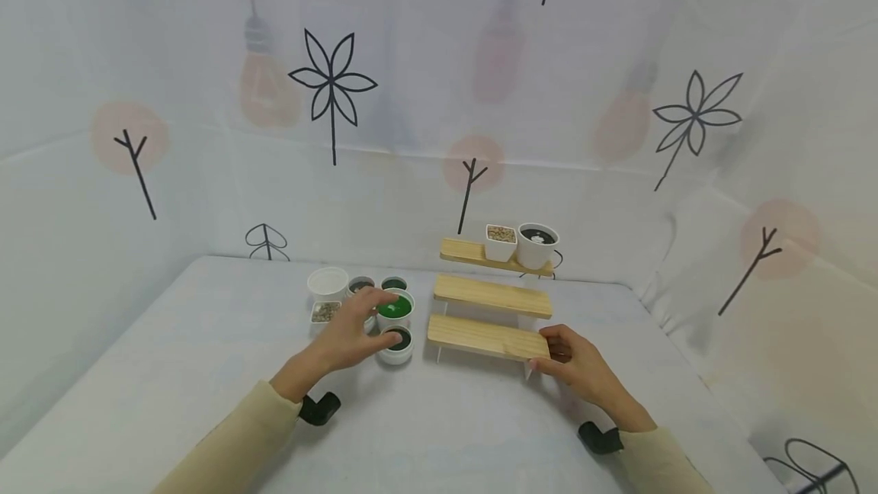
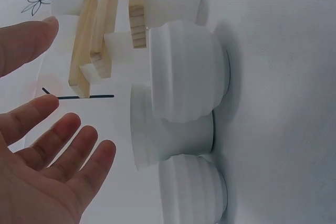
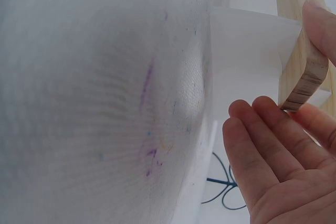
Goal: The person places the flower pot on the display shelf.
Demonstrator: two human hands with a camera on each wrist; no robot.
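The left hand [image 1: 343,335] hangs beside a cluster of white pots on the surface [image 1: 439,433], its grip spread, near the pot with green contents [image 1: 398,322] and the front pot [image 1: 395,357], which holds something dark. A square pot of pale bits [image 1: 319,328] stands to their left. The right hand's [image 1: 583,370] grip pinches the right end of the lowest board [image 1: 480,336] of 3. The top board [image 1: 461,251] carries 2 pots: 1 square with brownish bits [image 1: 500,251], 1 round with dark contents [image 1: 535,256].

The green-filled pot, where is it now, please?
In the head view, the pot stands left of the lowest shelf, near the left hand.
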